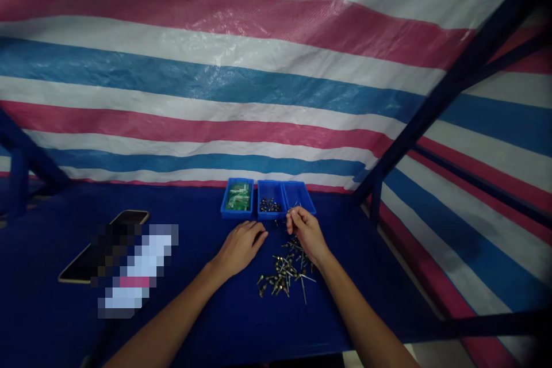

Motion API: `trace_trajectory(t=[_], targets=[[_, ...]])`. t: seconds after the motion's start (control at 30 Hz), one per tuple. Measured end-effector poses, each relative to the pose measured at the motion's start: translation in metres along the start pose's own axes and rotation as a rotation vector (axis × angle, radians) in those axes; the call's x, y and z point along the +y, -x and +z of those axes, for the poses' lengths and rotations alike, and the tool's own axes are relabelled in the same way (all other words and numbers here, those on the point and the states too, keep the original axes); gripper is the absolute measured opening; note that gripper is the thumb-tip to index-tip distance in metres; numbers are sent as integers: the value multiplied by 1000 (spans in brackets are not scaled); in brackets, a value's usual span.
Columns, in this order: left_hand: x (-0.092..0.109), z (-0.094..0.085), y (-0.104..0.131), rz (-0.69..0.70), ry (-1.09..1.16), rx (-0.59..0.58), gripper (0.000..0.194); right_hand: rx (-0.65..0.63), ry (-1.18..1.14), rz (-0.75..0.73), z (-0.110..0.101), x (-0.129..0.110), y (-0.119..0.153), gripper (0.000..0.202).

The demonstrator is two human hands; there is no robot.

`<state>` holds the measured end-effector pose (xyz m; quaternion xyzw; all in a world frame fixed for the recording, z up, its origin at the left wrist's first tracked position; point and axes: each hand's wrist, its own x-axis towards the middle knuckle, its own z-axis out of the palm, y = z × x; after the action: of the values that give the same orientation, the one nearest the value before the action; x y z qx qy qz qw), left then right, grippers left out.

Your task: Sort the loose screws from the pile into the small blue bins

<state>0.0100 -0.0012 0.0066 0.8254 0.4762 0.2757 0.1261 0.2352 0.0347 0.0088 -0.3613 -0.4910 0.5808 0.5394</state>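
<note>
My left hand point(242, 246) lies palm down on the table with its fingers stretched out, just in front of the blue bins. In front of the right-hand bin point(302, 195), my right hand point(305, 231) is closed in a pinch, and what its fingertips hold is too small to make out. Below it a loose pile of small metal pieces with thin shanks and brass-coloured heads point(282, 279) spreads over the table, partly hidden by that hand. Short brass-coloured pieces point(269, 205) lie in the middle bin point(271, 185).
The left bin point(223, 207) holds green-and-white items in clear wrapping. On the left of the blue table point(194, 224) lie a phone point(125, 219) and a blurred-out object point(146, 264). Blue frame bars point(414, 126) and striped sheeting point(215, 80) enclose the table.
</note>
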Motion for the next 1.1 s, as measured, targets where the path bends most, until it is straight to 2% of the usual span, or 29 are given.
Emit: trace_trajectory(t=[0.17,0.27,0.37,0.57,0.73,0.87,1.0,1.1], targets=[[1,-1,0,4,12,7,27,73,-56,71,5,-4,1,48],[1,-2,0,1,6,3,28,107,-86,88,7,-5,1,50],[1,-2,1,-1,0,-3,28,138,-21,19,6,-6,0,45],[1,-2,0,-1,10,-3,28,201,307,-196,1,-4,-2,38],[2,-3,0,6,14,-1,28,267,501,-267,1,-4,3,36],[3,-4,0,3,23,0,27,220,670,-289,4,-9,11,34],[3,-3,-1,7,16,-7,27,136,769,-324,5,-11,14,29],[3,-3,-1,13,12,-16,28,119,813,-318,5,-9,12,26]])
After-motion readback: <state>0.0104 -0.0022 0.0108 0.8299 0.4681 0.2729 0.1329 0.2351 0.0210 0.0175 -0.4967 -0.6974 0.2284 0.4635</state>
